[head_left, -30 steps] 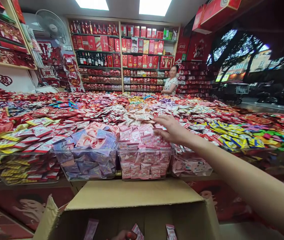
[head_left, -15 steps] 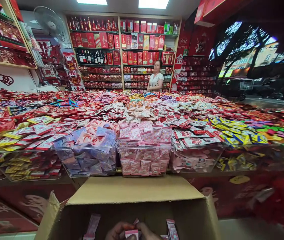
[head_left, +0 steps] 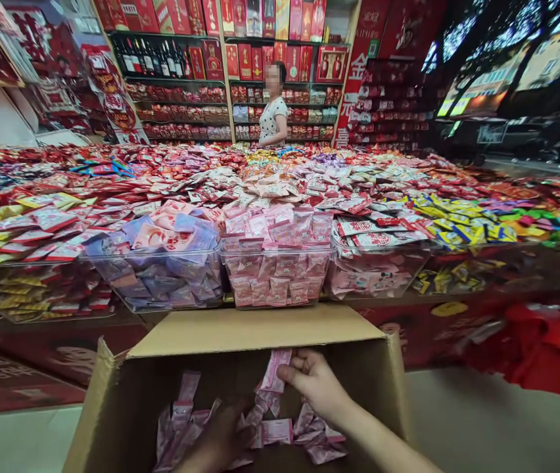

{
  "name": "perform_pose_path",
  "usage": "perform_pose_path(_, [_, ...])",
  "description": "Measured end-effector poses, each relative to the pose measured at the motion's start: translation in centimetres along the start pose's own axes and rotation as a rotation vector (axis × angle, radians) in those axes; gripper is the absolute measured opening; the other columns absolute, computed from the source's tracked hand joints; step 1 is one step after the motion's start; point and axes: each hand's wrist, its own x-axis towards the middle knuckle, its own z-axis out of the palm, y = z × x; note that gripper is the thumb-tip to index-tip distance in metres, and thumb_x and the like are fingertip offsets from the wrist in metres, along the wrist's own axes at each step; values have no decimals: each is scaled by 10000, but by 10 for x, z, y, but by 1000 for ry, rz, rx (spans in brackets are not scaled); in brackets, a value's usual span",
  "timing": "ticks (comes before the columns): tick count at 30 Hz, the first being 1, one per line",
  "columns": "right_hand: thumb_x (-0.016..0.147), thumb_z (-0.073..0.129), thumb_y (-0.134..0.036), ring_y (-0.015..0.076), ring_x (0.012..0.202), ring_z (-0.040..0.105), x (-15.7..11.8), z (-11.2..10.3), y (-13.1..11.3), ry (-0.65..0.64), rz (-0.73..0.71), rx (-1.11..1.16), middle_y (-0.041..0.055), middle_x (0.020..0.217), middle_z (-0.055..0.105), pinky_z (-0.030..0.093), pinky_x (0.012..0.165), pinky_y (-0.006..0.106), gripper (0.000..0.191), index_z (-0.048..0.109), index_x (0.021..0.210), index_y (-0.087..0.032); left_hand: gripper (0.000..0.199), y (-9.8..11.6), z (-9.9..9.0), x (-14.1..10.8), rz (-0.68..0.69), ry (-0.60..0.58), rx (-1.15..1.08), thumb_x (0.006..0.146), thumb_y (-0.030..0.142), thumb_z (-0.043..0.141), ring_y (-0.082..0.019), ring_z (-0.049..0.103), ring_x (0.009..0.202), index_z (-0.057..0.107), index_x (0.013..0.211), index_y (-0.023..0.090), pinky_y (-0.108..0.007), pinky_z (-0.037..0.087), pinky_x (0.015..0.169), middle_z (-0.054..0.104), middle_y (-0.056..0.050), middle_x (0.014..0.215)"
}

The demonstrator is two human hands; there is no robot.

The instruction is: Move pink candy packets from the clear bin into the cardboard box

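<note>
A cardboard box (head_left: 260,332) stands open below me with small pink wrapped sweets (head_left: 319,433) scattered in it. My right hand (head_left: 317,381) pinches a pink sweet packet (head_left: 277,368) between thumb and fingers, near the box's far wall. Other packets lie just under it. Down in the left part of the box is my left hand (head_left: 225,427), dark and smeared by motion, among the packets; its fingers do not show clearly. Straight ahead, a clear plastic bin (head_left: 275,279) holds matching pink packets, stacked in rows at its front.
Bins of purple packets (head_left: 162,282), red-and-white packets (head_left: 373,263) and yellow-and-blue packets (head_left: 472,223) line the counter edge beyond the box. A person (head_left: 274,112) stands behind the heaped sweets, before shelves of red boxes and bottles. Red cloth (head_left: 541,348) hangs at right.
My view has tilted down, showing more of the box's inside. My hands, close together before, are now apart, the right farther forward with a pink packet. The person behind has turned sideways.
</note>
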Motion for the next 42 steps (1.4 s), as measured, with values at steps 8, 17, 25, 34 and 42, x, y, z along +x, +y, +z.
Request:
perform_pose_path(8, [596,703,-322,174,787,593,-4,-2,5,22,-72,-36,41,818,647,448,737,304,250,598,772,-178,248,0,19,-5,-85,-180,-199,545,352,675,-231,559,692,652,754,220,-307,391,652,611,-6,635])
perform_pose_path(17, [649,483,-10,175,1082,469,-17,-1,12,-147,-309,-713,53,1103,562,362,909,327,308,661,786,-221,319,53,14,-13,-126,-220,-981,744,421,560,-135,578,544,571,937,166,-233,394,504,634,-24,647])
perform_pose_path(25, [786,431,-309,148,629,578,-12,-1,22,76,82,-428,63,819,610,468,589,292,295,502,1019,-141,326,45,6,-9,-76,39,-1038,638,143,708,-101,642,609,480,863,205,-180,446,571,669,35,684])
perform_pose_path(34, [694,541,-212,138,659,548,-13,1,32,21,68,-426,8,719,606,417,582,237,151,529,836,-163,209,47,9,-13,-36,-44,-1032,669,240,688,-52,543,506,529,792,182,-165,395,510,612,53,627])
perform_pose_path(42, [719,489,-178,147,742,541,-24,4,9,-58,-111,-731,9,783,608,394,674,229,144,550,850,-183,251,38,4,-10,24,-46,-976,582,285,751,-58,489,489,570,716,173,-177,358,486,555,66,581])
